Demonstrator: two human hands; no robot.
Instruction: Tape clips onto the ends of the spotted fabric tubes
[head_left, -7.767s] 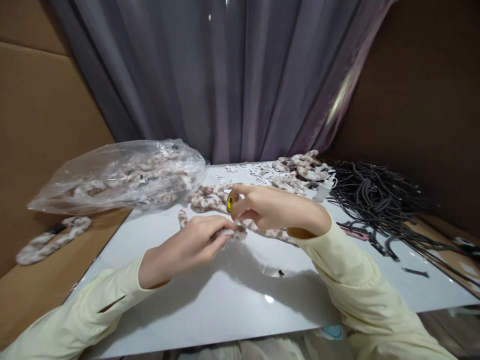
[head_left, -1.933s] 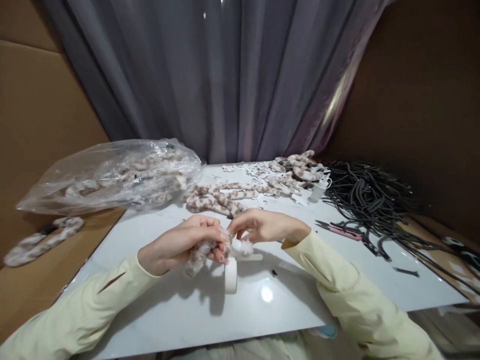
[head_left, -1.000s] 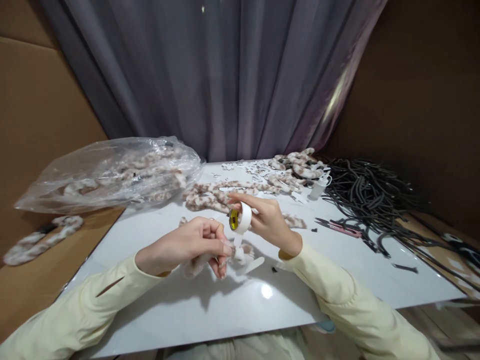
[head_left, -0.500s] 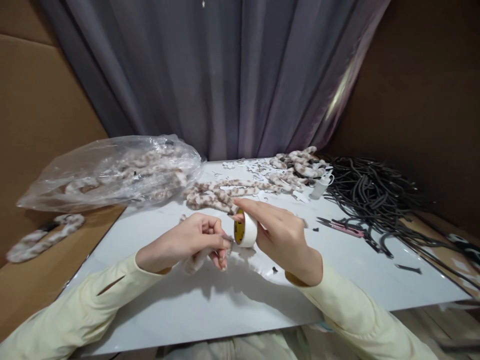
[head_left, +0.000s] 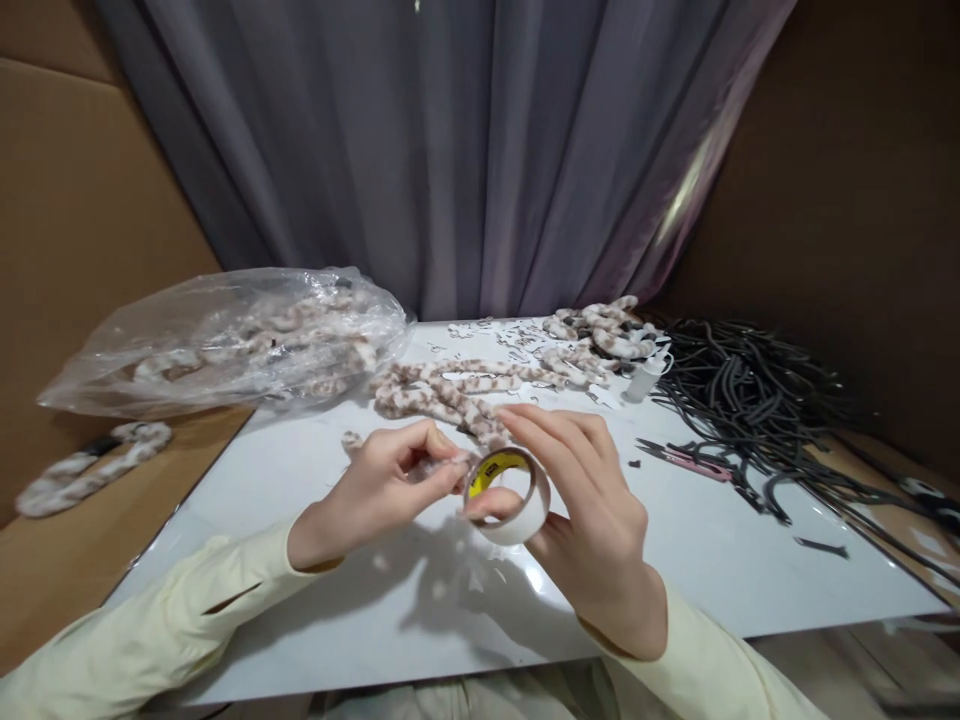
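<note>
My right hand [head_left: 585,500] holds a roll of white tape [head_left: 529,512], its thumb through the yellow-lined ring and its fingers stretched over the top. Close on its left, my left hand [head_left: 386,480] pinches the end of a fuzzy white-and-brown piece that is mostly hidden by the fingers. The tape roll's left edge is right at my left fingertips. Just behind both hands, fuzzy brown-and-white strips [head_left: 420,392] lie on the white table [head_left: 315,640].
A clear plastic bag [head_left: 225,340] of fuzzy loops is at the back left, with one loop [head_left: 71,485] on cardboard before it. At right are black cords [head_left: 742,390], pink-handled scissors [head_left: 690,460] and a small white bottle [head_left: 643,380]. More loops [head_left: 600,330] lie behind.
The tape roll has turned so its opening faces me more, and my right hand has moved slightly down and right. My left hand has shifted a little right, its fingers now nearer the roll.
</note>
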